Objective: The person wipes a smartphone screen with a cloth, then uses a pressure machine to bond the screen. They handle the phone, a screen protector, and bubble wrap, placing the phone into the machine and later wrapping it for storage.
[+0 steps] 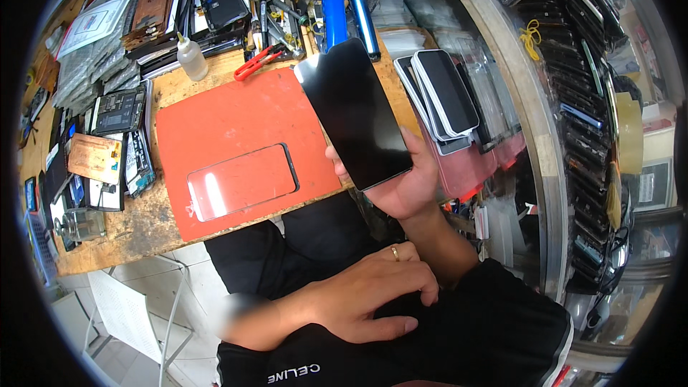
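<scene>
Right hand [414, 185] pinches a black phone-shaped slab [358, 115] lying over it, slanting up-left.

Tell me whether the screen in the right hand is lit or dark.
Dark: the screen in the right hand shows a black face with pale reflections and no lit image.
</scene>
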The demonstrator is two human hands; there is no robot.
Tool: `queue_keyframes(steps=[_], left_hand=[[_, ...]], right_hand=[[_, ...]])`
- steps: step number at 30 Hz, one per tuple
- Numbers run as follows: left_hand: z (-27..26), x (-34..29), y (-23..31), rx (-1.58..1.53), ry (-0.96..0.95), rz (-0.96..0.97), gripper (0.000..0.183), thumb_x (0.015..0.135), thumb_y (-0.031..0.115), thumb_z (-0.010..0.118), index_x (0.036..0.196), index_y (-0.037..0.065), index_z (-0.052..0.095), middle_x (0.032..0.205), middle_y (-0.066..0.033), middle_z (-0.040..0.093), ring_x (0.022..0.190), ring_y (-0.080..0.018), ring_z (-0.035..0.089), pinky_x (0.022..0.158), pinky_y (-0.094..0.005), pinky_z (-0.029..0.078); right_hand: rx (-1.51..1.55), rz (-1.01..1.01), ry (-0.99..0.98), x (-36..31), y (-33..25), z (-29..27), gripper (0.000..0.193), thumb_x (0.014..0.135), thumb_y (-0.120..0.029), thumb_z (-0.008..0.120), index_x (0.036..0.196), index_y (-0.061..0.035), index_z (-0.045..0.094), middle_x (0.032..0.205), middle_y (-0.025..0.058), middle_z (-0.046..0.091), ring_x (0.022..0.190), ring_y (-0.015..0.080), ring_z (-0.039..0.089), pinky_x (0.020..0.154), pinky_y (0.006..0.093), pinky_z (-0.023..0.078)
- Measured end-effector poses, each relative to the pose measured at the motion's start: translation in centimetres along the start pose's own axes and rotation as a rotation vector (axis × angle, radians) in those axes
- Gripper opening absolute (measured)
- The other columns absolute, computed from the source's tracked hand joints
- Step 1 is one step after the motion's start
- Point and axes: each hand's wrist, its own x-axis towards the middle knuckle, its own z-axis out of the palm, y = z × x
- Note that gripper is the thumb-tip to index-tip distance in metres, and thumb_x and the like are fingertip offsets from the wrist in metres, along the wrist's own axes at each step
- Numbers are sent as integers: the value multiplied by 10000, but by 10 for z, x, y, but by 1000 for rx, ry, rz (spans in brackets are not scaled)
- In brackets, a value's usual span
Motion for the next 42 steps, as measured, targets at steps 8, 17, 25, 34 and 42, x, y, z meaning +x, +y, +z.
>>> queue_keyframes(steps=[8, 17, 25, 34, 42], left_hand=[[10, -19, -24, 13, 44, -92, 300, 829, 192, 758, 1074, 73, 633, 1114, -83, 727, 1008, -273, 635, 924, -379, 408], [7, -24, -22, 33, 96, -95, 301, 825, 161, 757, 1076, 54, 630, 1039, -78, 658, 971, -298, 545, 898, -397, 445], [1, -31, -19, 118, 108, -148, 302, 790, 167, 764, 1046, 65, 641, 1079, -93, 727, 989, -259, 664, 913, -366, 408], [-4, -40, -16, 140, 161, -159, 298, 793, 147, 752, 1051, 46, 642, 1024, -91, 671, 945, -303, 567, 895, -391, 444], [-5, -40, -15, 163, 164, -148, 302, 787, 148, 752, 1049, 44, 644, 1012, -86, 667, 941, -306, 563, 885, -387, 446]], right_hand=[[48, 18, 79, 0, 0, 0, 655, 1115, -421, 301, 1543, 58, 429, 1432, 312, 590, 1287, 416, 620, 1075, 501, 502], [34, 9, 67, 1, -1, 0, 653, 1114, -425, 302, 1543, 49, 433, 1401, 333, 602, 1257, 395, 642, 1080, 496, 503], [55, -16, 12, 3, 1, 0, 663, 1129, -466, 322, 1566, 29, 389, 1416, 335, 589, 1313, 383, 611, 1114, 500, 479], [52, 7, 31, 5, 3, -2, 656, 1124, -436, 328, 1563, 46, 395, 1455, 318, 571, 1346, 407, 587, 1127, 511, 469], [62, -26, -64, 7, 4, -3, 673, 1102, -421, 328, 1555, 70, 412, 1481, 295, 562, 1332, 431, 593, 1113, 523, 484]])
